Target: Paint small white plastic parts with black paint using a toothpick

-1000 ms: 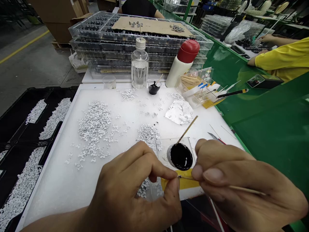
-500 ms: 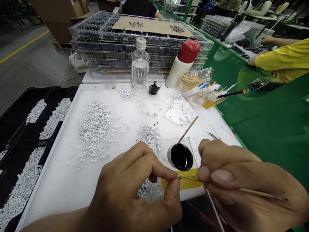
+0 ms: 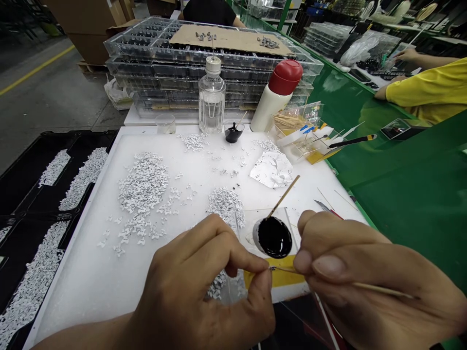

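Between thumb and forefinger, my left hand (image 3: 207, 277) pinches a tiny white-and-dark part (image 3: 272, 268), mostly hidden by the fingertips. My right hand (image 3: 375, 272) grips a thin wooden stick (image 3: 383, 290) like a pencil; its tip meets the small part. Just beyond the fingertips stands a cup of black paint (image 3: 274, 237), with another wooden stick (image 3: 284, 195) leaning in it. Under the hands lies a yellow strip (image 3: 288, 277) at the edge of a clear plate. A pile of small white parts (image 3: 225, 204) sits behind my left hand.
A larger heap of white parts (image 3: 144, 182) spreads over the white table (image 3: 83, 272). Farther back stand a clear bottle (image 3: 212, 99), a red-capped flask (image 3: 277, 95) and stacked clear trays (image 3: 164, 73). Black bins (image 3: 22, 194) flank the left side. A co-worker's yellow sleeve (image 3: 430, 87) shows at right.
My right hand has shifted slightly left, bringing the stick's tip onto the small part. My left hand stays in place.
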{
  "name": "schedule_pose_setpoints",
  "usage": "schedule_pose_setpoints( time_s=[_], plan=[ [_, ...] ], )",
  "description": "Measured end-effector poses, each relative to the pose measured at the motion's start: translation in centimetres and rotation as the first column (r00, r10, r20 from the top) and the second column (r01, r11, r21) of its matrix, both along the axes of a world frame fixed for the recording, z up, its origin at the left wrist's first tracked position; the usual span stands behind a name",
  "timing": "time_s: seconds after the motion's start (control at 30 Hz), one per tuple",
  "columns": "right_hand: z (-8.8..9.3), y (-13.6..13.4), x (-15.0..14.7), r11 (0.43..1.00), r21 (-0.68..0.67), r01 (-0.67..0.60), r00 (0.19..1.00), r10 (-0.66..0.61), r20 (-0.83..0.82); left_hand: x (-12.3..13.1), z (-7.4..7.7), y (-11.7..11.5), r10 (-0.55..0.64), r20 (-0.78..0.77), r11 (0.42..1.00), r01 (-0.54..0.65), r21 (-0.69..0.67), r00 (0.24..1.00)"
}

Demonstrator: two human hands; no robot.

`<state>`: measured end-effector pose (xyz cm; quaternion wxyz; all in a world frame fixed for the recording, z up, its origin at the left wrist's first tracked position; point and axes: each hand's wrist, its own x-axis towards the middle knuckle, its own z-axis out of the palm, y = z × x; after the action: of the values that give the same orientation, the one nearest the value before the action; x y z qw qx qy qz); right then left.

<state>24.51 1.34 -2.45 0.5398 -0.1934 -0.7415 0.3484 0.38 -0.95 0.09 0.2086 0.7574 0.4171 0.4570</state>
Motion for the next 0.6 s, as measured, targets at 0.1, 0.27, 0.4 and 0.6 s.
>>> schedule_pose_setpoints(
  time_s=[0.1,0.27,0.4,0.6],
  plan=[
    [-0.03,0.08,0.14,1.000,-0.003,-0.019,1.000,0.019,0.006,-0.11,0.19,-0.10,-0.005,0.004,1.000,0.005,0.011,1.000],
    [-0.08,0.06,0.49,1.000,-0.002,-0.013,1.000,0.013,0.010,-0.22,0.01,0.01,0.000,0.005,1.000,0.000,0.000,1.000],
    [-0.45,-0.04,0.50,1.000,0.009,-0.011,1.000,0.011,0.017,-0.30,-0.10,-0.04,-0.005,0.009,1.000,0.005,0.007,1.000],
    [-0.86,-0.51,-0.15,0.990,-0.006,0.139,0.988,-0.139,-0.066,-0.39,-0.29,-0.02,-0.011,0.015,1.000,0.011,-0.003,1.000]
  ],
)
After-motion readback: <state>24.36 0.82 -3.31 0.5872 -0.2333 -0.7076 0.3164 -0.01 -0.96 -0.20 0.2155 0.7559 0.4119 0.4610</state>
